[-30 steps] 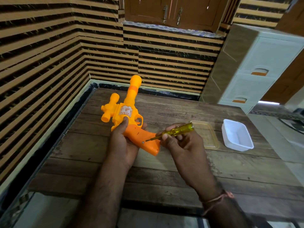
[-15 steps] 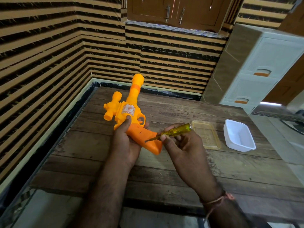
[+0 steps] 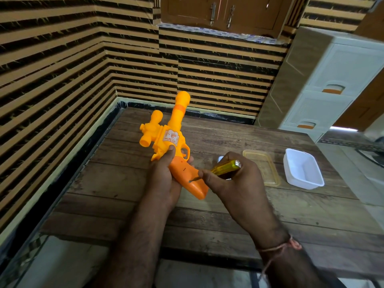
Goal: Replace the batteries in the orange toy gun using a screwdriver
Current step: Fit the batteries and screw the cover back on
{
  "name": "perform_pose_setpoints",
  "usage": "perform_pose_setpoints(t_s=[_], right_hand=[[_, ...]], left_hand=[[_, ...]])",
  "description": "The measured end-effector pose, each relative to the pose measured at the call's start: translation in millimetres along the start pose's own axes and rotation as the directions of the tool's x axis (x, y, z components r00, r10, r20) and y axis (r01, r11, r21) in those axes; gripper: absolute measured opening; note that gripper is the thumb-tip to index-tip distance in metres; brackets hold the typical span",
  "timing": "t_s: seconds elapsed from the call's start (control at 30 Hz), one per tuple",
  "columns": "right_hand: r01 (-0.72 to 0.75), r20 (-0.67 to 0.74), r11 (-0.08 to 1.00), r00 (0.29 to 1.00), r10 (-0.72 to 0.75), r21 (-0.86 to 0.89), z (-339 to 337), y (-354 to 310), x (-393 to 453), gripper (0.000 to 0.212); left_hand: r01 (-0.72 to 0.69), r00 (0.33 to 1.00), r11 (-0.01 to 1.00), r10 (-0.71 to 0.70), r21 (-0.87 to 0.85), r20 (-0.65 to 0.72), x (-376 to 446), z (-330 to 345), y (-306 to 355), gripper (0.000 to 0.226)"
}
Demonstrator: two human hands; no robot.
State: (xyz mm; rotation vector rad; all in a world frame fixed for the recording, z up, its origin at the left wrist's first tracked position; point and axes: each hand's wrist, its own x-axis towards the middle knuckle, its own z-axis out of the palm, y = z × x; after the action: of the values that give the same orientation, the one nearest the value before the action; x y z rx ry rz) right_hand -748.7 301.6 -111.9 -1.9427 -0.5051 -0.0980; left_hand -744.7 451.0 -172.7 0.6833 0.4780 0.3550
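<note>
Orange toy gun (image 3: 166, 140) up off the wooden table (image 3: 228, 215), dead centre, barrel aimed at twelve o'clock toward the striped wall (image 3: 52, 80), scope riding at ten o'clock off the body, darker orange grip slanting down to five o'clock. Gripped from below by the left hand (image 3: 164, 179), fingers curled round the back of the grip, thumb laid up along the body just under the sticker. Right of that, at three o'clock from the grip, the yellow-handled screwdriver (image 3: 224, 168), held in the right hand (image 3: 234, 183), thumb and fingers pinched round the see-through handle. Metal tip down on the flat side of the grip, at a small dark spot there; screw head too small to make out. Red thread bracelet (image 3: 291, 245) tied round the right wrist. Further right on the table, at two o'clock from the hands, a clear plastic lid (image 3: 265, 165) lying flat, partly hidden behind the knuckles. Just beside it at three o'clock, a white rectangular tub (image 3: 302, 171), open side up. Beyond the table's far right corner, at one o'clock, a white plastic drawer unit (image 3: 336, 80) with orange handle recesses. Top centre, at twelve o'clock, brown cabinet doors (image 3: 220, 11) with metal handles.
</note>
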Motion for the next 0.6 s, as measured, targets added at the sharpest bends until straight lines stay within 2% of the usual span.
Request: perform_pose_setpoints(t_s=[0.1, 0.17, 0.33, 0.47, 0.53, 0.6], right_hand=[[-0.036, -0.034, 0.996, 0.999, 0.039, 0.079, 1, 3, 0, 0.037], [-0.029, -0.051, 1.0, 0.998, 0.029, 0.013, -1, 3, 0, 0.046], [0.051, -0.039, 0.98, 0.997, -0.06, -0.192, -12, -1, 1, 0.048], [0.114, -0.019, 0.932, 0.992, -0.128, -0.344, -13, -7, -1, 0.049], [0.12, 0.019, 0.948, 0.993, -0.119, -0.296, -12, -10, -2, 0.042], [0.089, 0.062, 0.977, 0.995, -0.078, -0.193, -12, -11, -2, 0.026]], left_hand=[[-0.032, 0.999, 0.999, 0.032, 0.027, 0.005, 3, -3, -3, 0.053], [-0.043, 0.999, 0.998, 0.043, 0.052, 0.006, 5, -4, -4, 0.051], [-0.045, 0.999, 0.995, 0.042, 0.084, 0.035, 7, -6, -5, 0.052], [-0.093, 0.993, 0.994, 0.089, 0.051, 0.076, 6, -6, -1, 0.065], [-0.141, 0.987, 0.988, 0.135, 0.058, 0.087, 5, -6, 0, 0.065], [-0.174, 0.983, 0.981, 0.167, 0.089, 0.081, 3, -5, 1, 0.061]])
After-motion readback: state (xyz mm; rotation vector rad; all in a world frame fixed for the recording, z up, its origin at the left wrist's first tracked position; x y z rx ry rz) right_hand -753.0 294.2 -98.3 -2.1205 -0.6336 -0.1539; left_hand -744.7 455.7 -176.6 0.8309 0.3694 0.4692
